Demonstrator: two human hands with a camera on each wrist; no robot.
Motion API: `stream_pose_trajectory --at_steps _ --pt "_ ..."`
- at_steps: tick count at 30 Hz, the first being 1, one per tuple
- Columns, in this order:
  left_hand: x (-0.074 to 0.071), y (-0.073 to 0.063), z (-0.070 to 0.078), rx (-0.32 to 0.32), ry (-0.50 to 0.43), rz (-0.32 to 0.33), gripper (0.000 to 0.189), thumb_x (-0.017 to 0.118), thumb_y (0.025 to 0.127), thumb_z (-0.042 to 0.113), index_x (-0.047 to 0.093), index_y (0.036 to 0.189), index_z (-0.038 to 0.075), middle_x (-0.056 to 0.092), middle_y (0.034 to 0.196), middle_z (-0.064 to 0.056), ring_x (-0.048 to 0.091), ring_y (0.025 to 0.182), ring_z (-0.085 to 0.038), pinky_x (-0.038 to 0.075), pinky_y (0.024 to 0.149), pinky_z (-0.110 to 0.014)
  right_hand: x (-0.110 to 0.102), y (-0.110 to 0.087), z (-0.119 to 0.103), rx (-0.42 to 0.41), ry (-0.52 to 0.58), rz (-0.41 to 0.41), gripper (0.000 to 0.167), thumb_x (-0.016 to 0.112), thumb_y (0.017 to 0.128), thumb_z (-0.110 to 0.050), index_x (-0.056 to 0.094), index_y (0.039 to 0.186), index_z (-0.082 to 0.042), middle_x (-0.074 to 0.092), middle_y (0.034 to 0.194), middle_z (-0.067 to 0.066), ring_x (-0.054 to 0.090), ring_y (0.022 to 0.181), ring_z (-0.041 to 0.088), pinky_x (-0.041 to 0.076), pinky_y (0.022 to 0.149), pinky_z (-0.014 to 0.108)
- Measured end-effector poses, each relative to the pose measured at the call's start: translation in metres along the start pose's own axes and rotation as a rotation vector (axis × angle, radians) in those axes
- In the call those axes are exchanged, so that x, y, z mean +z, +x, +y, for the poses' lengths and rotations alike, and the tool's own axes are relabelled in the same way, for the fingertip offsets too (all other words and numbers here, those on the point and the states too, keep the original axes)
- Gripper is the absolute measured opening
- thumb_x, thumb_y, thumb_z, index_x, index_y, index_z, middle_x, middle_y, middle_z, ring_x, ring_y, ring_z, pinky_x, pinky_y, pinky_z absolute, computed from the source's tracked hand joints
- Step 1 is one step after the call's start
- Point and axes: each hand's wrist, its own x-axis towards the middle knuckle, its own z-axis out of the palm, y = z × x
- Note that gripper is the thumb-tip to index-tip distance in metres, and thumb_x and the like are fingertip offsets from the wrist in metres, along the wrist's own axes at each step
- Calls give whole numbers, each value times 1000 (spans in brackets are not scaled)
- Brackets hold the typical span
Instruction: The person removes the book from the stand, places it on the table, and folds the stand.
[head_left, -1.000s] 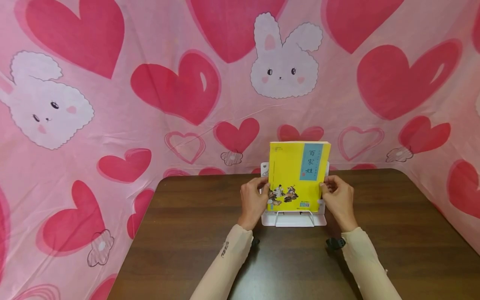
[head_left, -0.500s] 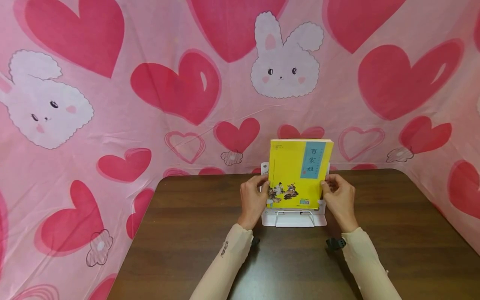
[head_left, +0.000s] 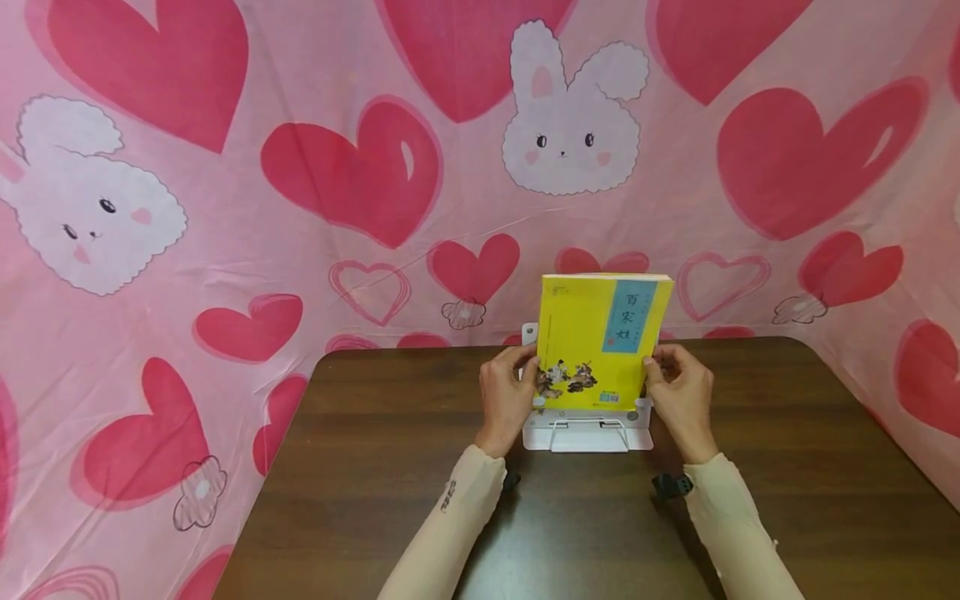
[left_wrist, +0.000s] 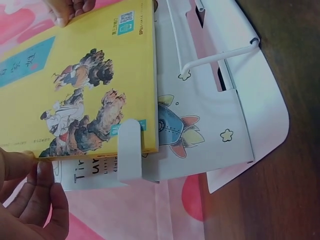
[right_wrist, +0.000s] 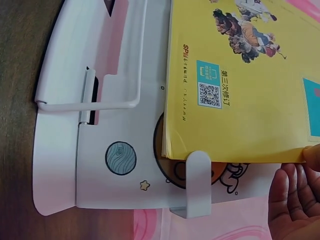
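A yellow book (head_left: 577, 333) with a blue title panel stands upright in front of a white book stand (head_left: 637, 437), its lower edge above the stand's base. My left hand (head_left: 508, 400) pinches the book's left edge between thumb and fingers. At the right edge, my right hand (head_left: 682, 400) pinches it the same way. In the left wrist view, a white side clip (left_wrist: 130, 150) of the stand overlaps the book's lower corner. The right wrist view shows another white clip (right_wrist: 198, 182) at the opposite lower corner. The stand's printed back panel is mostly hidden behind the book.
The stand's wire bracket (head_left: 588, 437) projects forward over its base. A dark brown wooden table (head_left: 375, 467) lies beneath everything. Behind it hangs a pink cloth (head_left: 465, 200) with hearts and rabbits. Dark straps (head_left: 671, 486) sit on both wrists.
The book has moved up along the stand and slightly right, tilting a little rightward at the top. More of the stand's lower panel shows beneath it. Both hands keep hold of its edges.
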Motion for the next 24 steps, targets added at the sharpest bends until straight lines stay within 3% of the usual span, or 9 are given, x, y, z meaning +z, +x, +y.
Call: stream_pose_trajectory --at_steps 6,14,24 --pt "-1 0 1 29 -28 24 20 76 94 10 80 113 5 81 106 -9 78 93 -21 63 89 -35 0 1 -3 -4 -4 16 13 72 94 -5 73 103 5 70 89 16 54 69 1 46 67 4" --pt "-4 4 4 139 -45 70 20 76 94 8 79 112 2 81 107 -11 78 94 -22 63 88 -35 -4 2 -10 -34 58 27 16 72 95 -4 72 106 7 73 98 21 54 80 -5 45 81 3" --pt "-11 5 8 105 -69 51 21 75 95 9 79 115 3 80 110 -11 78 98 -23 62 92 -34 -5 0 -14 -50 84 32 15 72 93 0 73 106 6 73 98 17 56 82 -6 46 83 3"
